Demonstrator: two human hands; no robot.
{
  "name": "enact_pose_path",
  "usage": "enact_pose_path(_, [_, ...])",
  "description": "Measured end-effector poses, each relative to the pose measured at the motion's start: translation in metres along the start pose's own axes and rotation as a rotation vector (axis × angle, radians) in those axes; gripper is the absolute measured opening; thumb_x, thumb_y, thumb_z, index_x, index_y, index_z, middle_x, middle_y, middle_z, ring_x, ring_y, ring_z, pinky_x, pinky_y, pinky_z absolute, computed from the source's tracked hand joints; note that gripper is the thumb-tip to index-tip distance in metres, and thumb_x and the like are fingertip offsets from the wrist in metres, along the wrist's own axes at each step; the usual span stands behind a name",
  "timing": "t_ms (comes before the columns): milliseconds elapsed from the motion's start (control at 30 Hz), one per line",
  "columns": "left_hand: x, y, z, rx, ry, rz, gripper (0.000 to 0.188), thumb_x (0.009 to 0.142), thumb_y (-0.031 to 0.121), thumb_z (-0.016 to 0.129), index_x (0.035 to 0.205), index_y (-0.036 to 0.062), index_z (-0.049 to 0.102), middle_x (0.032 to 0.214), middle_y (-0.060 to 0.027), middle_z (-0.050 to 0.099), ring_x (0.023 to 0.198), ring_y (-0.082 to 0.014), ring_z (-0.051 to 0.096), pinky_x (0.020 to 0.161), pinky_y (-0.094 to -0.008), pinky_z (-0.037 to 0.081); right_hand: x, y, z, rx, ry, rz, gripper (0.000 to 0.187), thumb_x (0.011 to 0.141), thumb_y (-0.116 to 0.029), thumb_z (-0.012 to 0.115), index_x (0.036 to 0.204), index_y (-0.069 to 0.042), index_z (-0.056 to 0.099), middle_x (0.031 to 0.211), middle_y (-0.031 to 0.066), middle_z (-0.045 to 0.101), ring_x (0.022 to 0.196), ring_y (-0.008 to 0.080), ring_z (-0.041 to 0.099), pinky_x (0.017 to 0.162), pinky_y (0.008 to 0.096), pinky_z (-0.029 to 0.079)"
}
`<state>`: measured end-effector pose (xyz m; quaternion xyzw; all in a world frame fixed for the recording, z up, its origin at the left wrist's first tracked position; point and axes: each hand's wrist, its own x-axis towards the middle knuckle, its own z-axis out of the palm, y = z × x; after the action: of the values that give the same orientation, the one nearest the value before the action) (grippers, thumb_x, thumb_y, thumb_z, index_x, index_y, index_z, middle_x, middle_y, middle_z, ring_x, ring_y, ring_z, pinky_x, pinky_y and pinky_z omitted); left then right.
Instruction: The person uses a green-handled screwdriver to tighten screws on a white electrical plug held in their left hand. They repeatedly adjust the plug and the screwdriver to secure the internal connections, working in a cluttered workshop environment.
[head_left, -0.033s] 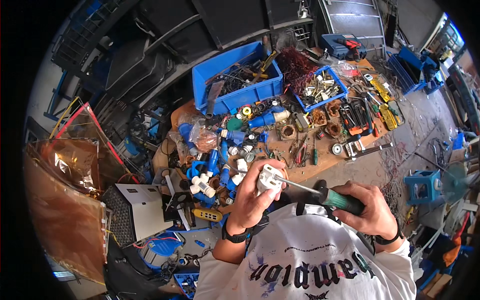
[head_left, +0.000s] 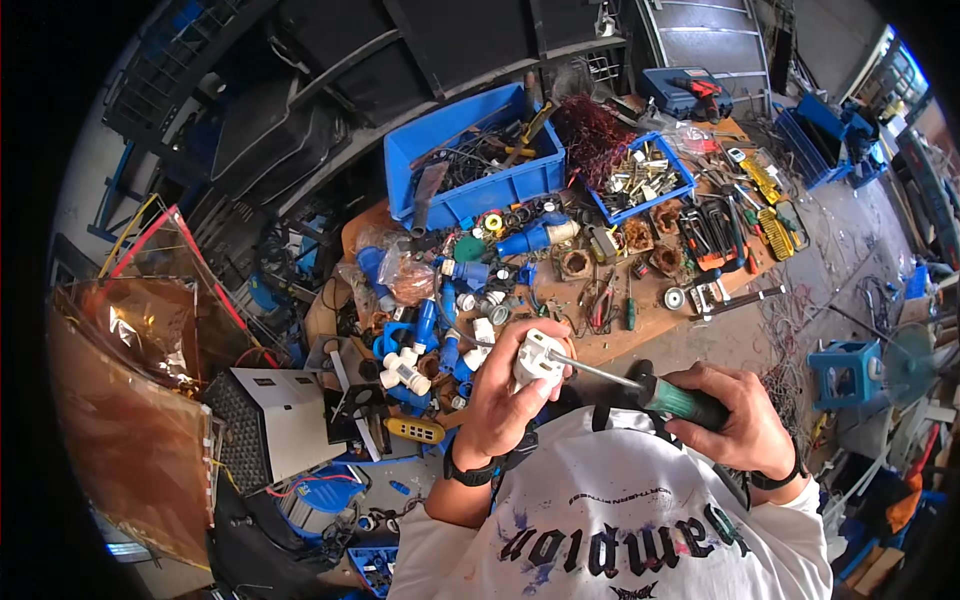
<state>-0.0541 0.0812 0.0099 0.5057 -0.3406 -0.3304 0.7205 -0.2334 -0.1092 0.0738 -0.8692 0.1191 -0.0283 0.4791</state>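
My left hand [head_left: 495, 402] has its fingers and thumb closed around a white electrical plug [head_left: 537, 362], held up off the near edge of the workbench. A screwdriver [head_left: 688, 402] with a green and black handle is gripped in my right hand [head_left: 748, 415]. Its metal shaft points left, and the tip meets the side of the plug; exactly where it seats is too small to tell. Just beyond the left hand lie white plastic fittings [head_left: 404, 372] and blue industrial connectors [head_left: 427, 325].
On the wooden workbench [head_left: 600, 345] stand a large blue bin [head_left: 470, 208] of scrap and tools and a smaller blue crate [head_left: 655, 205] of metal pieces. Pliers [head_left: 602, 305] and another screwdriver [head_left: 630, 312] lie nearby. A yellow power strip [head_left: 414, 430] sits left; a blue stool [head_left: 846, 372] stands right.
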Motion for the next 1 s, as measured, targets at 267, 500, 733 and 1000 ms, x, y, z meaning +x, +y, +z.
enact_pose_path(267, [0.0,0.002,0.006,0.089,0.052,-0.002,0.051,0.083,0.03,0.057,0.121,-0.0019,0.044,0.088,-0.0101,0.056,0.068,-0.0114,0.051,0.063,-0.0245,0.042,-0.004,-0.001,-0.002,-0.072,-0.01,-0.071,0.039,0.074,-0.013,0.072,0.109,-0.001,0.061,0.086,0.0137,0.063,0.075,0.0322,0.064,0.067,0.0365,0.051])
enact_pose_path(500, [0.0,0.002,0.008,0.076,0.072,0.013,0.052,0.083,0.033,0.057,0.12,-0.0012,0.044,0.084,-0.0107,0.056,0.066,-0.0114,0.051,0.06,-0.024,0.042,-0.007,-0.003,-0.005,-0.164,0.039,-0.139,0.044,0.071,-0.012,0.074,0.112,-0.003,0.061,0.091,0.0136,0.06,0.078,0.0314,0.061,0.065,0.038,0.05])
enact_pose_path(733, [0.004,-0.001,0.005,-0.317,0.062,-0.089,0.064,0.08,0.036,0.059,0.129,-0.0009,0.04,0.08,-0.0129,0.056,0.053,-0.0144,0.05,0.048,-0.0242,0.041,-0.004,0.014,0.002,-0.417,0.441,-0.401,0.049,0.06,-0.005,0.079,0.106,-0.006,0.062,0.09,0.01,0.058,0.076,0.027,0.056,0.063,0.0355,0.046])
enact_pose_path(1000, [0.004,0.003,-0.001,-0.597,-0.107,-0.099,0.076,0.071,0.023,0.069,0.134,0.0007,0.034,0.075,-0.0081,0.051,0.049,-0.0118,0.045,0.046,-0.0251,0.035,-0.013,0.027,0.004,-0.058,0.364,-0.27,0.044,0.062,-0.001,0.078,0.103,0.0,0.061,0.091,0.0145,0.061,0.08,0.0288,0.061,0.069,0.0349,0.049])
